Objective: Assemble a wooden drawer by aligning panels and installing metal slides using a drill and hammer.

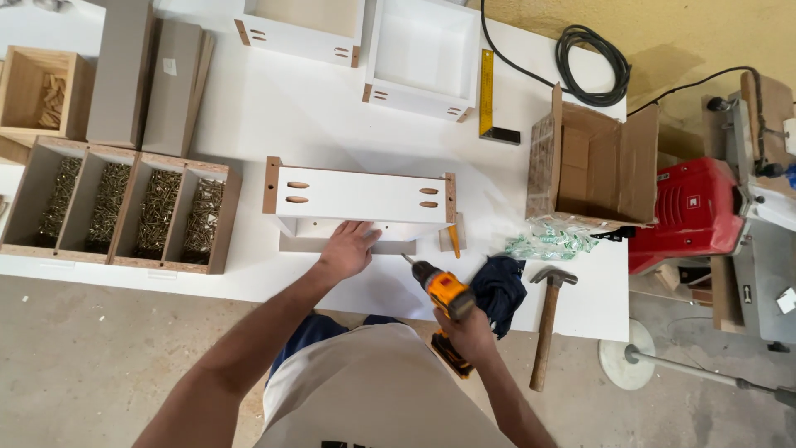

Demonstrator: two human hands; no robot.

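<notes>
My left hand [347,248] lies flat, fingers spread, on the near lower edge of a white drawer box [361,196] with raw chipboard ends and pocket holes in its top face. A yellow cordless drill [444,301] sits in my right hand [471,333], gripped by the handle. Its bit points up-left toward the box's near right corner and stops just short of it. The white worktable [274,116] carries all of it.
A wooden tray of screws [124,207] sits at the left, with grey panels [145,70] behind it. Two more white drawer boxes [423,54] and a yellow square [487,95] lie farther back. At the right are an open cardboard box [597,162], a hammer [547,319], a dark cloth [502,290] and a red machine [692,211].
</notes>
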